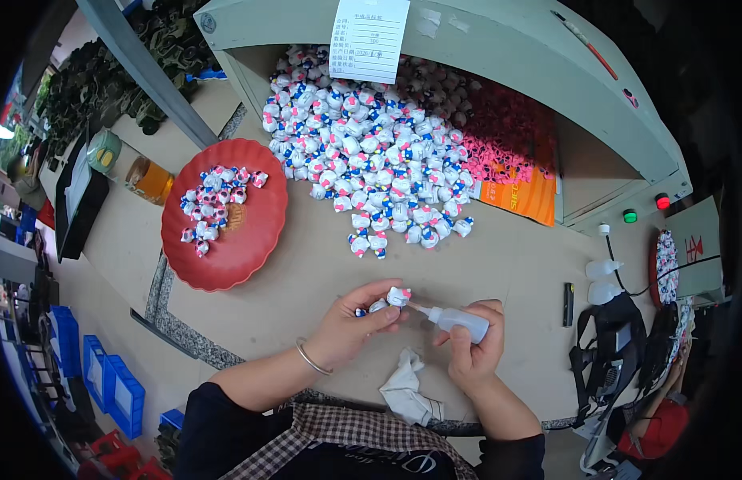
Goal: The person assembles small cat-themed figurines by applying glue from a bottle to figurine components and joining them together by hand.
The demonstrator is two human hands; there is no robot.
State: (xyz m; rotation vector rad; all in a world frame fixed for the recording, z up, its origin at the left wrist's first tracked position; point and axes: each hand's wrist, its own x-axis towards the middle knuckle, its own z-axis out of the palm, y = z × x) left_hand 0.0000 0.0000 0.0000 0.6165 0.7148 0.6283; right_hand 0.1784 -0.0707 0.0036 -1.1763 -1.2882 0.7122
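Note:
Several small white cat figurines point(398, 297) are in my left hand point(356, 322), with one pinched between thumb and fingers. A small translucent squeeze bottle point(461, 322) with a thin nozzle is gripped in my right hand point(478, 342). Its tip points at the pinched figurine; whether they touch I cannot tell. Beyond my hands lies a large pile of white figurines point(371, 152) with pink and blue parts. To the left, a red scalloped plate point(259, 248) holds several figurines with dark pink pieces on them. A crumpled white cloth point(409, 387) lies just nearer than my hands.
Small pink pieces point(503, 152) are heaped beside an orange bag point(523, 198) under the grey shelf point(499, 44). At right are a black marker-like stick point(568, 304), white bottles point(603, 280) and a black strapped bag point(615, 344). A jar of amber liquid point(149, 179) stands behind the plate.

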